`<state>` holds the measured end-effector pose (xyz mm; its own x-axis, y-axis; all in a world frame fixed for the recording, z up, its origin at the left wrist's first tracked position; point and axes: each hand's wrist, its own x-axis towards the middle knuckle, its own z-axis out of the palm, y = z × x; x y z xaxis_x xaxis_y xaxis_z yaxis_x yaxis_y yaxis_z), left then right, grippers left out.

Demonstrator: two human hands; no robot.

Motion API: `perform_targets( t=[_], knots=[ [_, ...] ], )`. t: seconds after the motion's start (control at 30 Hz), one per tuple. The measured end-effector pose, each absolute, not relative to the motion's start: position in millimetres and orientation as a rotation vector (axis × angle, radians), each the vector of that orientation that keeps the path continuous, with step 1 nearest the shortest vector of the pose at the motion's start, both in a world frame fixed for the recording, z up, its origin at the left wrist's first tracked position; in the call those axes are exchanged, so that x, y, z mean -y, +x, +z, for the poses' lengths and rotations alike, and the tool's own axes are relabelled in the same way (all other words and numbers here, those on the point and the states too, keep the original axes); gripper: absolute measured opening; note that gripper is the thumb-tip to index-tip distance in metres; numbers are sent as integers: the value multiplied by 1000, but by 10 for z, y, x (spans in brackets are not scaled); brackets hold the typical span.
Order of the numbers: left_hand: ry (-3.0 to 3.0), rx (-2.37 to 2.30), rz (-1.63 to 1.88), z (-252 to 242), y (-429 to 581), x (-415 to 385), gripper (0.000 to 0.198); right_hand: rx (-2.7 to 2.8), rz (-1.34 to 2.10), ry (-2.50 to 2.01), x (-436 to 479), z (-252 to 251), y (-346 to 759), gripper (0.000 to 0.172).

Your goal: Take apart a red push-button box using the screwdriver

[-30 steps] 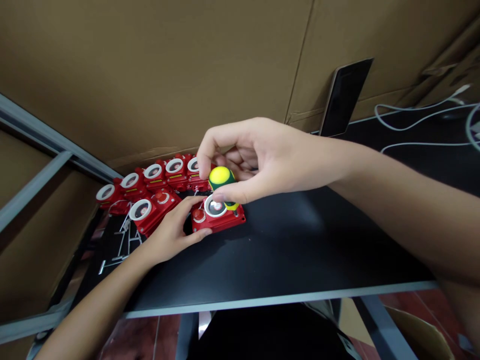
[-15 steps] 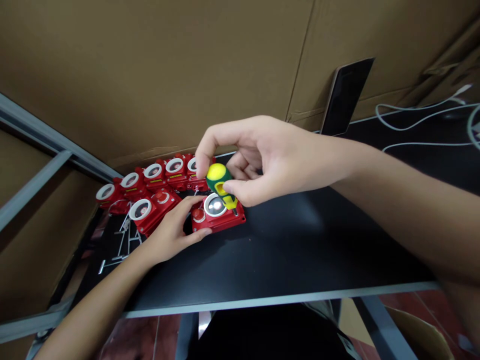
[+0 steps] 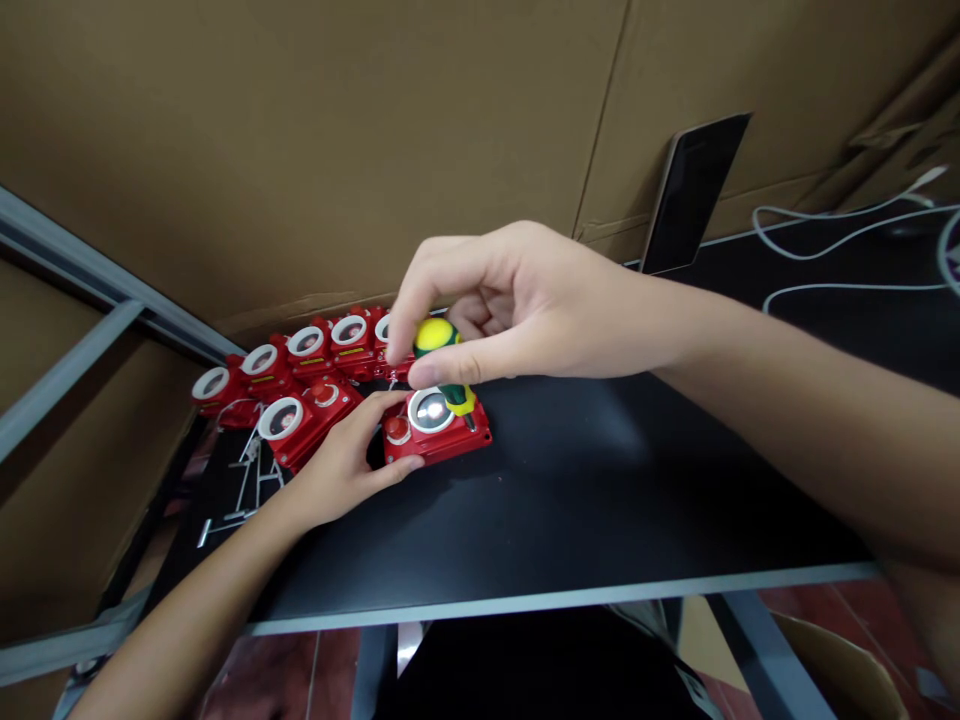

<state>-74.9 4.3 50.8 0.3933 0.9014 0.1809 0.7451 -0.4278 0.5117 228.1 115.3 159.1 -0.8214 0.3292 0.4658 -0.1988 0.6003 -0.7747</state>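
A red box with a white-ringed round window and a red knob lies flat on the black table. My left hand grips its left end, thumb along the near side and fingers over the far side. Above the box's right end, my right hand has thumb and forefinger around the handle of a stubby yellow-and-green screwdriver. The screwdriver stands nearly upright, its tip down at the box's right corner; whether a screw sits under it is too small to tell.
Several similar red boxes stand in a row along the cardboard wall, with one red box nearer. Metal T-shaped pieces lie at the table's left. A dark phone-like slab leans at the back right, near white cables.
My right thumb has swung left across the screwdriver handle, and the handle has turned in my fingers. My left hand and the red box have stayed in place.
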Motion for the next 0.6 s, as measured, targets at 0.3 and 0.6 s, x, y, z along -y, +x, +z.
perform_targets(
  t=[0.3, 0.6],
  knots=[
    [2305, -1408, 643, 516, -745, -36, 63, 2182, 1342, -169, -1147, 1567, 2268, 23],
    [2306, -1423, 637, 516, -749, -44, 66, 2331, 1082, -82, -1163, 1607, 2311, 25]
  ],
)
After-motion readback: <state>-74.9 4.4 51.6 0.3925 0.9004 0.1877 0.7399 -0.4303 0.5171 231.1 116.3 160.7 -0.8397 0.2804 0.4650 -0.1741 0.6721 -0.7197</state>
